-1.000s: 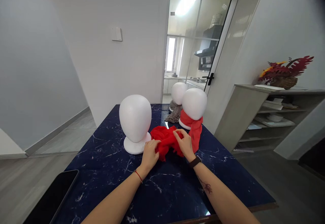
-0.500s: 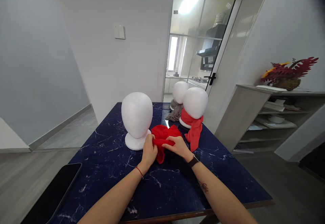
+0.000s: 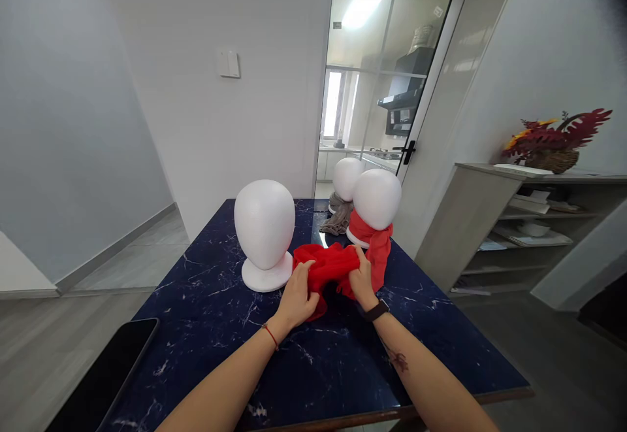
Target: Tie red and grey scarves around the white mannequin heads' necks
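Observation:
A bright red scarf [image 3: 327, 265] is stretched between my two hands, just above the table and right beside a bare white foam head [image 3: 264, 223]. My left hand [image 3: 298, 296] grips its left end, close to the foam head's base, with fingers over the cloth and thumb below. At the other end, my right hand [image 3: 361, 278] pinches the cloth. Behind that hand stands a second foam head [image 3: 377, 198] with a lighter red scarf [image 3: 379, 255] wrapped round its neck. Farther back, a third foam head [image 3: 348, 179] wears a grey-brown scarf [image 3: 337, 217].
The dark blue marbled table [image 3: 206, 327] carries all of this. A black phone [image 3: 105, 373] lies at its left edge. Beyond the table are a glass door [image 3: 372, 92] and, to the right, a shelf unit [image 3: 470, 223] with a flower basket [image 3: 553, 159] on top.
My right hand has moved to the right and slightly up, spreading the red scarf wider. My left hand has shifted slightly right and down along the cloth.

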Available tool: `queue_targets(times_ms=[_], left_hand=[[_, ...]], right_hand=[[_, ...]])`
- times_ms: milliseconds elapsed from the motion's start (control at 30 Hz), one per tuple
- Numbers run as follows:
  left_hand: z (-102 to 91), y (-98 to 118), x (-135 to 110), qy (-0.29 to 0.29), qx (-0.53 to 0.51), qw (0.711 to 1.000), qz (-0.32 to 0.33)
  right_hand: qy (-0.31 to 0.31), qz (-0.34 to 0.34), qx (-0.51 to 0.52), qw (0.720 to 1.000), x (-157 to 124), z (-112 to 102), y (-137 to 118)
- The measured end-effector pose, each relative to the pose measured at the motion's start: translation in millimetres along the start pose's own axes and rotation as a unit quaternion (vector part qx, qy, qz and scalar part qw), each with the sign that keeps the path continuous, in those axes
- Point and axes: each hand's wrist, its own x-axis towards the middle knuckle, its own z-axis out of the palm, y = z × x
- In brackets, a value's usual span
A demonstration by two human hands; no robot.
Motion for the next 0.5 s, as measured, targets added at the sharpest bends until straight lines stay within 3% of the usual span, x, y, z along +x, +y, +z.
queue_targets(times_ms=[167,267,400,500], left_hand=[[0.6,1.2,0.6,-0.062,0.025,0.996,-0.053],[0.4,-2.7,1.9,-0.074,0.042,0.993,-0.088],[-4.2,-3.0,2.9,-0.013,0.052,0.993,-0.108],[-8.2,1.7,2.6,0.052,0.048,0.994,-0.086]], right_hand=[[0.006,-0.08,0.033,0.996,-10.9,0.2,-9.1],[0.047,-0.104,0.051,0.992,-9.8,-3.0,-8.1],[0.157,-0.068,0.098,0.98,0.6,-7.0,-5.6],[0.244,-0.013,0.162,0.956,11.1,-12.1,-2.7]])
